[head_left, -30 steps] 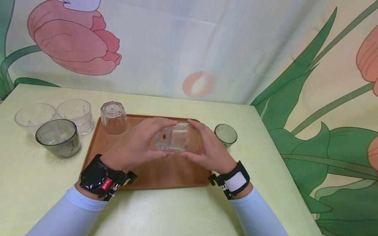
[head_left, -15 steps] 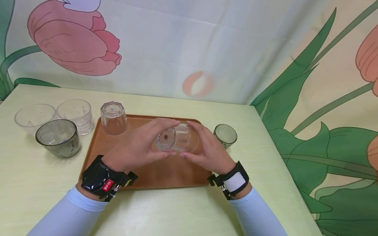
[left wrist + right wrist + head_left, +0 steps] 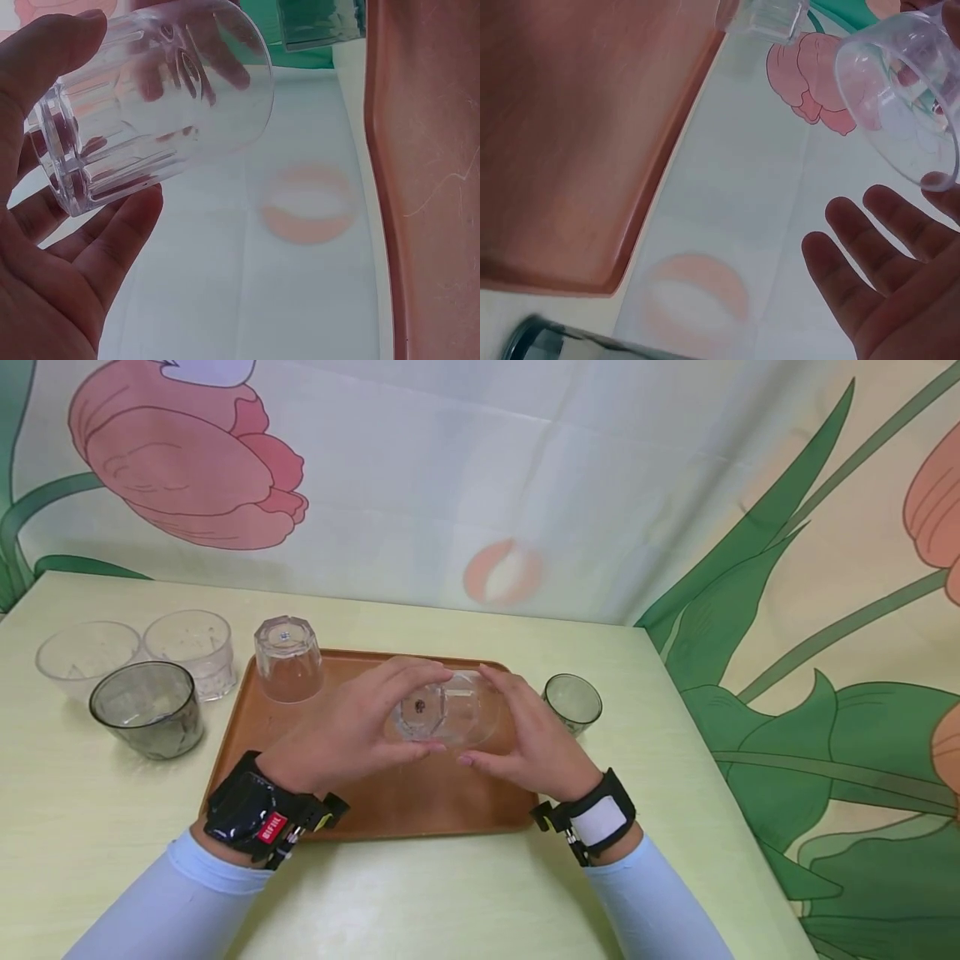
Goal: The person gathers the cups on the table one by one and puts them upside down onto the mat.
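Note:
A clear drinking glass (image 3: 457, 706) lies tilted on its side in the air above the tray, its base toward the left and its rim toward the right. My left hand (image 3: 356, 714) grips it near the base, thumb on one side and fingers on the other. My right hand (image 3: 540, 739) curves around the rim end, with its index fingertip against the rim in the right wrist view; its other fingers (image 3: 840, 281) spread apart from the glass. A brown tray (image 3: 420, 802) lies below both hands. Another clear glass (image 3: 288, 660) stands upside down at the tray's far left corner.
To the left stand a smoky grey glass (image 3: 147, 710), a wide clear glass (image 3: 86, 656) and a ridged clear glass (image 3: 191, 652), close together. A small greenish glass (image 3: 573, 703) stands just right of the tray. A flower-printed curtain (image 3: 420, 485) hangs behind the table (image 3: 420, 902).
The held glass has turned slightly between the hands, and its base now faces the head camera more. My right thumb has shifted slightly away from my left thumb. Everything else stays put.

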Tool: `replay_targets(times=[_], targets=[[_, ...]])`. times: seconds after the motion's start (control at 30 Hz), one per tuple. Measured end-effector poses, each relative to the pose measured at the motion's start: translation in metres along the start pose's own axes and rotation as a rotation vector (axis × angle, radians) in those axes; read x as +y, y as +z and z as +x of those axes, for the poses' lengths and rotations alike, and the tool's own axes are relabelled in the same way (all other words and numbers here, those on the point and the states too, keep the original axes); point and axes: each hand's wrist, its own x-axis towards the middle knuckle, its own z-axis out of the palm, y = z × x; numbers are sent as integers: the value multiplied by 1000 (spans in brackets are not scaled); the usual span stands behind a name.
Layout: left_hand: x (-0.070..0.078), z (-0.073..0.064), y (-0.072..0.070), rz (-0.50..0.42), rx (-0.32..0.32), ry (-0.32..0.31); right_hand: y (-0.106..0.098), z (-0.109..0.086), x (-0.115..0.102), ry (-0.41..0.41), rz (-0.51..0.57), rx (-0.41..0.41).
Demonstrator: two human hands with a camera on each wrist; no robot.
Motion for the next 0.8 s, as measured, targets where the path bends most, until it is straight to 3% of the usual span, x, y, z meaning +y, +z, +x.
replay_targets(times=[0.33, 0.57, 0.8], targets=[[0, 0, -2, -24, 25, -21, -5, -16, 22, 108, 4, -12], [1, 1, -1, -11, 28, -32, 1, -27, 36, 203, -123, -47], [0, 1, -2, -26, 27, -41, 10, -30, 43, 225, -260, -118]])
